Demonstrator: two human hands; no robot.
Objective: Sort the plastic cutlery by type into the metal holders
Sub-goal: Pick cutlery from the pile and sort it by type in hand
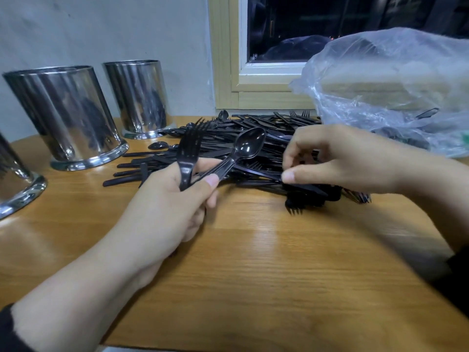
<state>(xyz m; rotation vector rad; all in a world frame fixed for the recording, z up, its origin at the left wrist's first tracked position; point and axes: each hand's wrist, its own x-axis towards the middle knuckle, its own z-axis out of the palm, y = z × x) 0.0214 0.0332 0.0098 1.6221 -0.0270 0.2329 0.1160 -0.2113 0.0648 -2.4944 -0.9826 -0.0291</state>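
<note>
Left hand (175,201) grips a black plastic fork (187,158) and a black plastic spoon (243,148) together, heads up, fingers curled round both handles. Right hand (340,158) pinches a thin black plastic handle (256,172) at the near edge of the heap; utensil type unclear. Heap of black plastic cutlery (253,133) lies mid-worktop, forks, spoons and knives mixed. Three shiny cylindrical metal holders stand left: one near (15,184), cut off by the frame edge, one middle (68,115), one far (138,97) by the wall. Contents not visible. Clear crumpled plastic bag (390,85) sits far right, touching the heap, more cutlery inside. Light wooden worktop (253,275).
</note>
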